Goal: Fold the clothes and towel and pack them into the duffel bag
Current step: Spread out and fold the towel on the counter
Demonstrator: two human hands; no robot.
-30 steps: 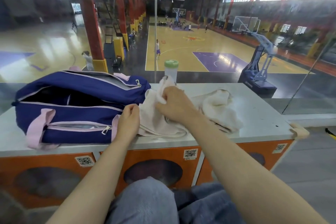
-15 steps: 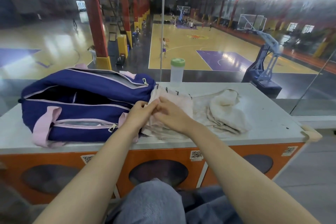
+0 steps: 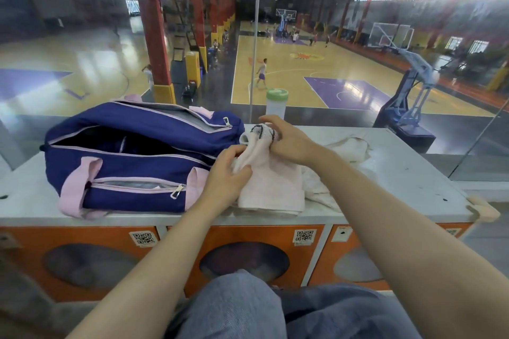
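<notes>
Both hands working 1 pale pink folded garment (image 3: 271, 187) at frame centre, lying on the counter (image 3: 399, 173). Left hand (image 3: 228, 173) is lying on the garment's left edge, fingers curling into the fabric and gripping it. Right hand (image 3: 289, 139) is pinching the garment's upper end, where a dark-striped trim is bunching up; index finger is sticking out toward the upper left.

1 navy duffel bag (image 3: 132, 162) is sitting at centre left, touching the garment's left side. Main zip is standing open, dark interior showing; front pocket zip is partly open too. Pink handles are hanging over the counter's front edge.

1 crumpled off-white towel (image 3: 349, 148) is lying right of the garment, partly under the right forearm, just beside the pink piece.

1 clear bottle with a green lid (image 3: 276, 103) is standing behind the right hand, against the glass; its lower part is hiding behind the fingers.

Below the counter: orange locker fronts, 2 QR stickers (image 3: 304, 236) reading clearly. Person's knees in grey-blue trousers are filling the bottom centre. Beyond the glass, basketball courts with several players.
</notes>
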